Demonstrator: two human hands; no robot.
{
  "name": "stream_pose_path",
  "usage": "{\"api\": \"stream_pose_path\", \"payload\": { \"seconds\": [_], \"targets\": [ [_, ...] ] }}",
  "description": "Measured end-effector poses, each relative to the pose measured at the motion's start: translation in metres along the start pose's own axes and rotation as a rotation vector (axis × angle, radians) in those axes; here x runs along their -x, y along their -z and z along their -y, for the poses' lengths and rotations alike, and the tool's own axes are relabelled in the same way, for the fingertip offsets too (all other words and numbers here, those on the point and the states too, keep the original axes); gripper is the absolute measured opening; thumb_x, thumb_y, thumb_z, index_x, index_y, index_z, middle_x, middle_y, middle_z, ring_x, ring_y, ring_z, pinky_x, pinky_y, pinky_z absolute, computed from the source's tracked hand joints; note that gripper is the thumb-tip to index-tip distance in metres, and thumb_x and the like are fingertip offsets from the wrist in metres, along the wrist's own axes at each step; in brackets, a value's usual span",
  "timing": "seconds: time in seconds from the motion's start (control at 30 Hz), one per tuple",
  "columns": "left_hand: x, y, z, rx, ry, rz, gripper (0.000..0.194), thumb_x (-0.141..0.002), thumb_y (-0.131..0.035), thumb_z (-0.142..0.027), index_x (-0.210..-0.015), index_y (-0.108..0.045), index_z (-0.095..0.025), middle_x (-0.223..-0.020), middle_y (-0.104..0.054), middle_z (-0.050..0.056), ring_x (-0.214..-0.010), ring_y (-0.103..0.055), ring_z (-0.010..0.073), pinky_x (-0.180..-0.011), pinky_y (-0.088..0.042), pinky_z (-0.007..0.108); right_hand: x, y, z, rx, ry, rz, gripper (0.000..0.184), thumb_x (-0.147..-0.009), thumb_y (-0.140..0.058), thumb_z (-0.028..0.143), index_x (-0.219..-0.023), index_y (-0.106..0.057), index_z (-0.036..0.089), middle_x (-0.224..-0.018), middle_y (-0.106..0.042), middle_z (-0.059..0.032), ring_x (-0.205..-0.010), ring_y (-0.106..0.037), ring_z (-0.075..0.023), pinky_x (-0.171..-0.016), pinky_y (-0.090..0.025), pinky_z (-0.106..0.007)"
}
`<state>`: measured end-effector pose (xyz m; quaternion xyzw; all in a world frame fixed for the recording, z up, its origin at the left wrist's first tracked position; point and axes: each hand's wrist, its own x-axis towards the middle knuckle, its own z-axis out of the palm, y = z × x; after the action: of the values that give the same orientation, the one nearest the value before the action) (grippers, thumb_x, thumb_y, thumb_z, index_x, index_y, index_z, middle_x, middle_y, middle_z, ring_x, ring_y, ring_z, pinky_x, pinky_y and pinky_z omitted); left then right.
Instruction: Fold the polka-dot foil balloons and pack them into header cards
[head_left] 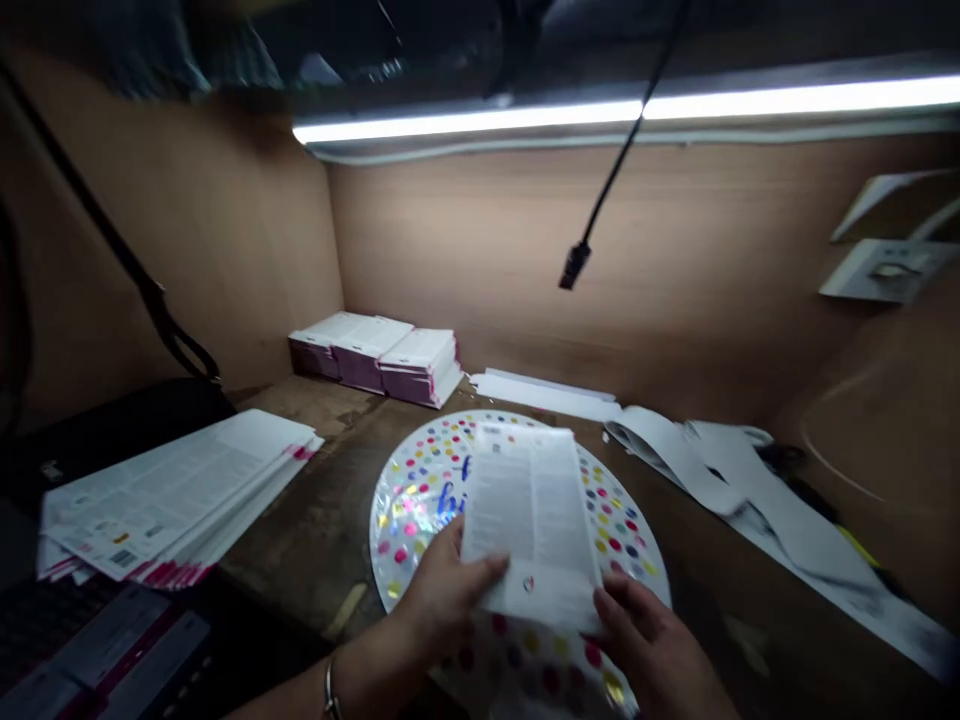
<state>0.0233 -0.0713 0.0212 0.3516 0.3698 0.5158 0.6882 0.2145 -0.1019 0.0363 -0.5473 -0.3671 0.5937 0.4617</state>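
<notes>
A white printed card (525,520) with columns of small text is held up in front of me, slightly blurred. My left hand (448,590) grips its lower left edge, the thumb lying over the front. At the lower right corner, the fingers of my right hand (651,640) close on the card's edge. Beneath it lies a flat, round foil balloon (412,490) covered in coloured dots, with blue lettering partly hidden by the card. A metal bracelet (330,690) circles my left wrist.
Stacks of white cards (375,350) stand in the back left corner. A fanned pile of larger printed cards (180,490) lies at left. White paper strips (720,480) curl along the right. A black cable (592,225) hangs down near a wall socket (885,270).
</notes>
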Motion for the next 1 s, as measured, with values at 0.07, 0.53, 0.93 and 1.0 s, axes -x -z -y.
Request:
{"api": "stream_pose_path", "payload": {
  "seconds": [0.07,0.53,0.93,1.0],
  "targets": [
    [0.007,-0.008,0.008,0.031,0.013,-0.058,0.052,-0.061,-0.079,-0.029,-0.105,-0.057,-0.011,-0.096,-0.069,0.013,-0.082,-0.066,0.026,-0.072,-0.052,0.034,0.013,-0.006,-0.008,-0.19,0.041,0.009,0.042,-0.062,-0.078,0.04,-0.096,-0.065,0.021,-0.095,-0.071,-0.0044,-0.087,-0.065,-0.0225,-0.077,-0.052,-0.032],
    [0.044,-0.039,0.032,-0.061,-0.041,-0.078,0.053,-0.065,-0.076,-0.03,-0.11,-0.055,-0.012,-0.107,-0.067,0.013,-0.098,-0.063,0.0295,-0.085,-0.05,0.042,0.055,0.004,-0.045,-0.43,0.049,0.058,0.037,-0.071,-0.071,0.029,-0.106,-0.062,0.021,-0.099,-0.068,-0.0043,-0.087,-0.063,-0.0176,-0.078,-0.05,-0.031],
    [0.077,-0.075,0.042,-0.17,-0.128,-0.018,0.046,-0.07,-0.072,-0.03,-0.108,-0.054,-0.012,-0.103,-0.067,0.012,-0.096,-0.063,0.0269,-0.083,-0.05,0.038,0.101,0.031,-0.024,0.981,1.043,-0.255,0.013,-0.083,-0.054,0.019,-0.077,-0.065,0.021,-0.091,-0.061,-0.006,-0.089,-0.055,-0.0189,-0.084,-0.046,-0.035],
    [0.077,-0.077,0.043,-0.161,-0.128,-0.028,0.047,-0.07,-0.072,-0.031,-0.109,-0.053,-0.012,-0.103,-0.067,0.012,-0.095,-0.063,0.0272,-0.082,-0.051,0.038,0.117,0.052,-0.025,0.84,0.907,-0.261,0.016,-0.084,-0.053,0.024,-0.073,-0.064,0.021,-0.09,-0.062,-0.0068,-0.089,-0.057,-0.0192,-0.081,-0.047,-0.032]
  ]
}}
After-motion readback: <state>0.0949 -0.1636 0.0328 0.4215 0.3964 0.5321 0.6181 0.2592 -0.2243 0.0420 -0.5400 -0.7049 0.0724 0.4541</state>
